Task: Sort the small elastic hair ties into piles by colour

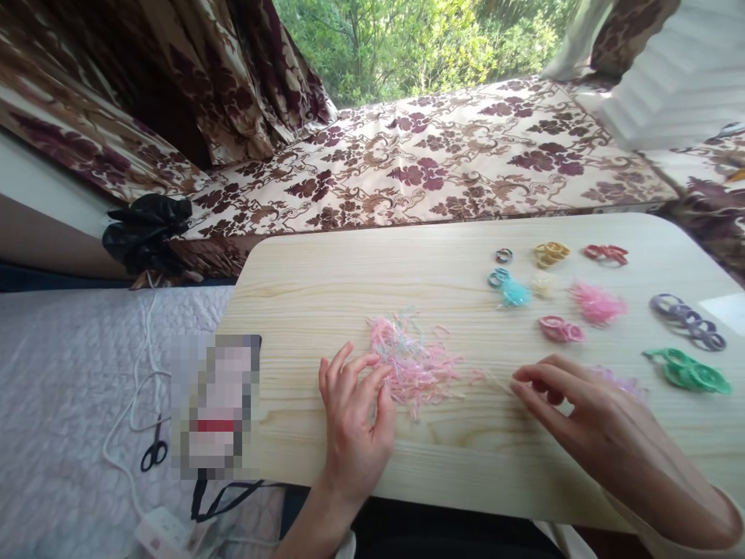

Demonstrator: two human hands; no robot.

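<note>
A loose pile of small thin elastic bands (422, 365), mostly pink with some bluish and clear ones, lies mid-table. My left hand (355, 404) is at its left edge, fingers bent and apart, fingertips at the nearest bands. Right of the pile, my right hand (550, 396) pinches thumb and forefinger together. A thin pale elastic band (497, 379), blurred, stretches from those fingertips toward the pile. Partly behind the right hand is a small lilac heap (622, 382). Beyond it are a pink heap (597, 303), a turquoise heap (515, 293) and a cream heap (543, 285).
Thicker hair ties lie on the right: yellow (552, 254), red (606, 254), pink (560, 329), purple (688, 321) and green (690, 370). A pixelated object (218, 407) overlaps the table's left edge. Scissors (154, 454) and a white cable (140, 388) lie on the bedding.
</note>
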